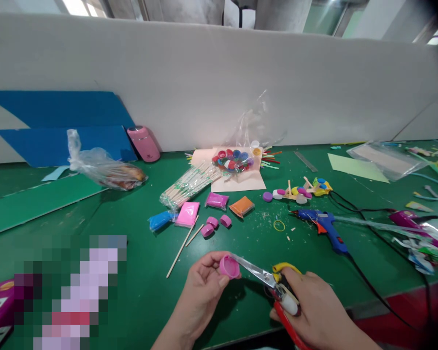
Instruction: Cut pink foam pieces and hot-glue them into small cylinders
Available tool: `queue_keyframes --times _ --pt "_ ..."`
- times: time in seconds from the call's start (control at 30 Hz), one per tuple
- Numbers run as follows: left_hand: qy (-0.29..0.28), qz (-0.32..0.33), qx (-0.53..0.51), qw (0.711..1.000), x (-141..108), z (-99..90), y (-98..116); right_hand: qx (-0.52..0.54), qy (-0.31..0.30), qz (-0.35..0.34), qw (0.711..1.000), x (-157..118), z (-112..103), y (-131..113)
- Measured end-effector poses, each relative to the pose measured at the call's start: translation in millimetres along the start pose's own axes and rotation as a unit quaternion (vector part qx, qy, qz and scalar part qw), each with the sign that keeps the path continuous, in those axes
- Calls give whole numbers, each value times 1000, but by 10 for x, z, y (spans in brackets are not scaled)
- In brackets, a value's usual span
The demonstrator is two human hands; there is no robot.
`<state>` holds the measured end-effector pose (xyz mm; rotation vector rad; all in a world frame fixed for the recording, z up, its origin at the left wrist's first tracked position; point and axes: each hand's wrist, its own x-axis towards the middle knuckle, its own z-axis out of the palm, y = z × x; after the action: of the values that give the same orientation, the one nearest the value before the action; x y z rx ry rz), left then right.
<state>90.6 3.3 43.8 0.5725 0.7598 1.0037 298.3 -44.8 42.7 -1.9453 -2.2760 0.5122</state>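
Observation:
Pinched between the fingers of my left hand is a pink bottle cap, its hollow side turned toward me. My right hand grips a pair of scissors with yellow and red handles. The tip of the metal blade meets the cap's upper rim; whether it cuts in, I cannot tell. A white rounded piece shows beside the scissors at my right hand. Just beyond my left hand lie several pink cap pieces and two thin wooden sticks.
Packets of coloured clay lie mid-table, before bagged sticks and a bag of bottle caps. A blue glue gun with its cord lies right, near a stick-and-cap assembly. A pink tumbler leans by the white partition.

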Motion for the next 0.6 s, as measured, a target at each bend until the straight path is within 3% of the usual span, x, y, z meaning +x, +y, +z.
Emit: queue_keyframes --times 0.6 --pt "-34 -17 -23 999 10 -31 -13 -27 10 -21 999 9 65 67"
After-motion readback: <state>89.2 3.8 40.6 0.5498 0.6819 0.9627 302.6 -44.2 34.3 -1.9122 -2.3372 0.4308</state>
